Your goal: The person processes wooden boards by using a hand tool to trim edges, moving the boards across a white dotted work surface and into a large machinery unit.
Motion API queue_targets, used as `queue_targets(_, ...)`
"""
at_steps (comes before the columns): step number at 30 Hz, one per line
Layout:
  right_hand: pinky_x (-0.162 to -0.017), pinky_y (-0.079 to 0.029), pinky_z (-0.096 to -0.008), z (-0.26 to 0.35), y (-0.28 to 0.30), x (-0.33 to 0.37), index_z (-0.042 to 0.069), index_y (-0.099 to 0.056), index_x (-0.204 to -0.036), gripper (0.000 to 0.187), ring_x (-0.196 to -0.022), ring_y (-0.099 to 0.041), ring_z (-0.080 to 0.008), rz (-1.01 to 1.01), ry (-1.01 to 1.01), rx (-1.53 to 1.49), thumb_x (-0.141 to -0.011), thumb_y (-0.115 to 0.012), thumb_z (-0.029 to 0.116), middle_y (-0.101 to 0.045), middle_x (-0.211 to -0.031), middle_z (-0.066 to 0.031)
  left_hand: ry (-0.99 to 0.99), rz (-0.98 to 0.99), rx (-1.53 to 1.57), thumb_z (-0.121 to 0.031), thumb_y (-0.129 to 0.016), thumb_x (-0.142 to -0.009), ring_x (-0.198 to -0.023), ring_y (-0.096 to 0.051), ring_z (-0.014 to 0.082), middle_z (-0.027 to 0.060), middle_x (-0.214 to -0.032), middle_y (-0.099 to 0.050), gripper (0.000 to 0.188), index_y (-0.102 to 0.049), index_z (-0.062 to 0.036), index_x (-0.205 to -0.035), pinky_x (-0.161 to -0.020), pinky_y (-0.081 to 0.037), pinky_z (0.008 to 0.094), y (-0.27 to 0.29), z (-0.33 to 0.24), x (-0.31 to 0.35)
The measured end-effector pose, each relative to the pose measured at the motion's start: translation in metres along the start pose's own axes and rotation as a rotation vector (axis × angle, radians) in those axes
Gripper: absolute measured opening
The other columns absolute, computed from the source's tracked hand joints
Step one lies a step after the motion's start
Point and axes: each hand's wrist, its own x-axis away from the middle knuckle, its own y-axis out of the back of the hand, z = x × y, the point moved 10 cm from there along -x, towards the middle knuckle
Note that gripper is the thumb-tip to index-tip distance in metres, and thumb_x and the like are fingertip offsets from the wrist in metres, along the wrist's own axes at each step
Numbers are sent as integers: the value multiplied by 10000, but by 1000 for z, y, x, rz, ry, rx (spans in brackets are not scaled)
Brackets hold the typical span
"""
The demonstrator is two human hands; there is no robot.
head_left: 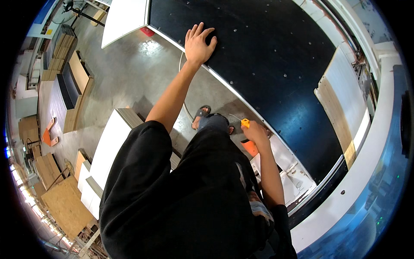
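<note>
My left hand (198,46) lies palm down on the black tabletop (267,56), near its light-coloured edge. Its fingers are spread and nothing is in them. Lower and to the right, my right hand (256,132) is closed around a small yellow tool (245,123). A thin, pale rod sticks out from that tool toward the left; most of its body is hidden in my fist, so its exact kind cannot be made out. This hand is beside the table's near edge, above the floor.
A worn board (340,95) rests at the table's right end. A white panel (125,21) adjoins its far left. White boards (114,151) stand to my left, with stacked panels (60,52) beyond. A pale hose (184,105) hangs down beside the table near my feet.
</note>
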Motion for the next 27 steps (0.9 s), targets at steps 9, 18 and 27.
queue_targets(9,-998,-516,-497,28,-13,-18,-2,-690,-1205,552,-1171,-668,-407,84,38,122,-946,-629,481,-715,-1209,-234,1,-6,7,-400,-622,-936,-1482,-407,346,168,-1553,-507,434,-707,-217,-1320,-1255,-257,463,-4,2,2)
queue_targets(18,-982,-524,-497,73,-25,-12,11,-694,-1194,530,-1138,-680,-406,140,157,258,-950,-639,479,-720,-1180,-242,18,-56,24,-382,-631,-927,-1481,-413,322,136,-1542,-529,407,-731,-217,-1286,-1255,-262,450,-3,8,6)
queue_targets(27,-959,-539,-484,78,-15,-26,20,-715,-1145,481,-1103,-695,-407,50,169,270,-960,-642,458,-731,-1148,-232,10,-80,38,-363,-635,-907,-1460,-434,328,137,-1521,-545,403,-743,-211,-1264,-1249,-269,459,0,8,4)
